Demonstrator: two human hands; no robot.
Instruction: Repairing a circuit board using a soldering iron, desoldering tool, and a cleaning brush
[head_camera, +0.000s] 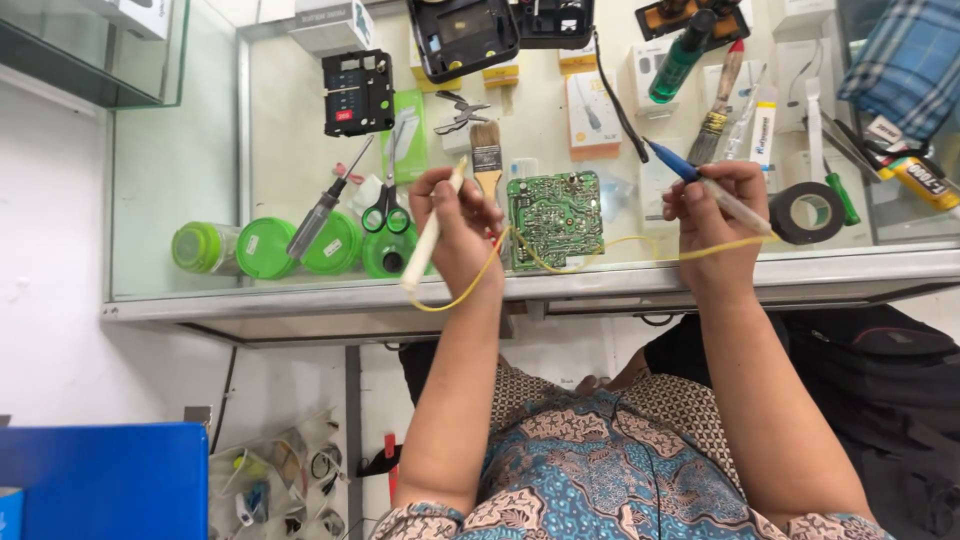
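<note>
Left hand (462, 232) is closed around a cream stick-shaped tool (428, 238), gripped near the upper end, long axis running steeply from upper right down to lower left, lower tip past the counter edge (300, 305). Right hand (712, 225) is closed around a blue-handled soldering iron (700, 180), long axis slanted from upper left down to lower right, blue end pointing up and away, pale end sticking out past the fingers toward the black tape roll (808, 212). A yellow wire (560, 265) is strung between both hands, sagging in a loop below the left wrist and passing across the lower edge of the green circuit board (554, 218).

Board is lying flat on the glass counter, between the two hands, component side up, roughly square, so no marked long axis. It lies just beside the left hand, almost touching the knuckles; the right hand is set apart from it by a clear gap. So left hand is nearer. From both hands the board lies inward, toward the midline, at about the same height in view.

Nearby: paintbrush (486, 155) just above the board, scissors (386, 212) and screwdriver (322, 210) left of the left hand, over green lidded jars (265, 248) seen through the glass.
</note>
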